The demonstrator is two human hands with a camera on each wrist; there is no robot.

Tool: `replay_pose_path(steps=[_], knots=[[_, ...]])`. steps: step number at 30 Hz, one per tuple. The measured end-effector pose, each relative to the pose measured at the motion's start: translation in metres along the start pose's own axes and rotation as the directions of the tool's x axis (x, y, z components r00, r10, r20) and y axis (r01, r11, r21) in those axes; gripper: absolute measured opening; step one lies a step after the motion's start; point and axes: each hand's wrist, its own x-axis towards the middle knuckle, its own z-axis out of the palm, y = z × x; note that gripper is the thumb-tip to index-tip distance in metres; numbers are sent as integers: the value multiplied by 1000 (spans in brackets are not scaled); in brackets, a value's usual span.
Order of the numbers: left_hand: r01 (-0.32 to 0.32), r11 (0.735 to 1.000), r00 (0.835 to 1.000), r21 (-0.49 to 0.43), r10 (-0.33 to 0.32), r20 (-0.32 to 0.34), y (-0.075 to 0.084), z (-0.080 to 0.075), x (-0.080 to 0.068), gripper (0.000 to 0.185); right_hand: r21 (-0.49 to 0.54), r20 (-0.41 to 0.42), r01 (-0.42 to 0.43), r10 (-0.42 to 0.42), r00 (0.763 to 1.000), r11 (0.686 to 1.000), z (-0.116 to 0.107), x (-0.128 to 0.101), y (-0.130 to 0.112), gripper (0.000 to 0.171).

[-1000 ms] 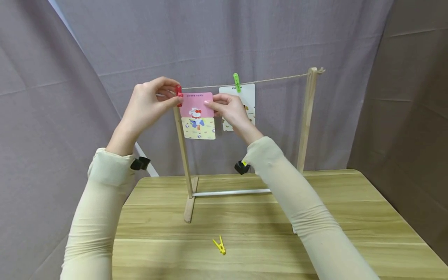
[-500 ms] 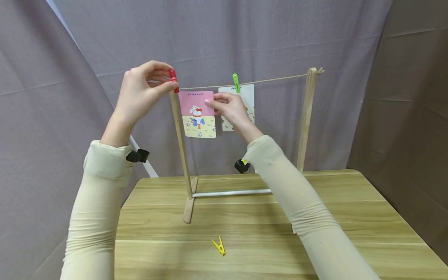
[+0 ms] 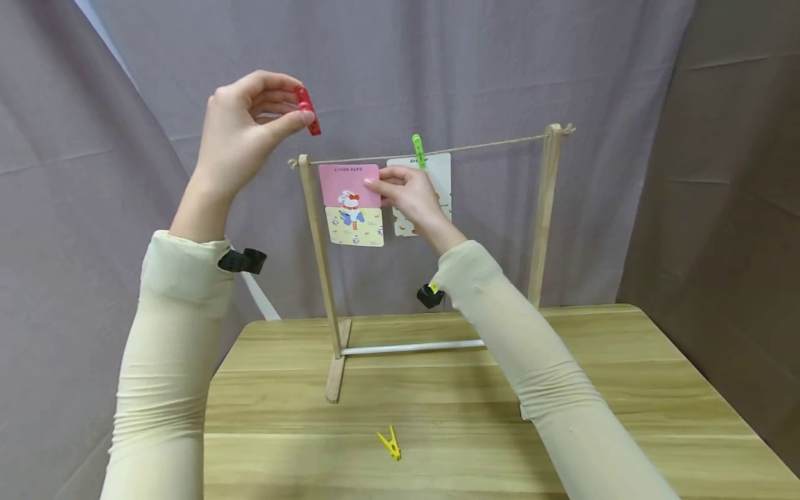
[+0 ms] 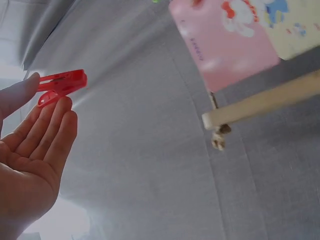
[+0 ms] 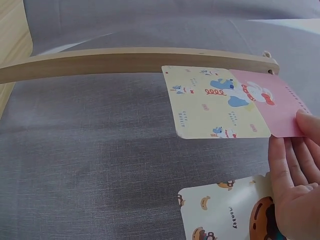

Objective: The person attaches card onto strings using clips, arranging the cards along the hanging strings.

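Red clothespin [image 3: 307,109] in left hand [image 3: 244,125]

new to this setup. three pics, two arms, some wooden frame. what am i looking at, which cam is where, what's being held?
No machine here: a person works with two bare hands. The wide picture comes from a camera on the person's head, looking forward and down. The other two come from cameras worn on each wrist, the black clips on the sleeves.

On the wooden table stands a small wooden rack with a string stretched between its two posts. A green clothespin clips a white card to the string. A yellow clothespin lies loose on the table.

The left hand is raised above the left post and pinches a red clothespin between thumb and fingers; the left wrist view shows it close up. The right hand holds a pink and yellow card by its right edge, just under the string. No pin is on that card.
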Motion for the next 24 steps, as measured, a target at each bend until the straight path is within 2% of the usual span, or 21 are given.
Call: replay_pose_path(steps=[5,12,15,20,24], knots=[[-2,989,1000,-148,2,1,5,-7,13,30,5,10,1,-1,1000,1000,3,1,1,27],[9,947,1000,-321,-4,16,4,-10,25,29,1,-4,-12,12,1000,1000,3,2,-2,27],[19,944,1000,-331,-10,27,1,-11,27,29,-4,-4,-12,12,1000,1000,2,2,-3,27],[36,966,999,-256,-25,48,-7,-11,33,30,-11,2,-10,10,1000,1000,0,2,-3,28],[76,967,996,-244,-61,68,-12,-10,37,31,-21,1,-13,13,1000,1000,1,2,-2,28]])
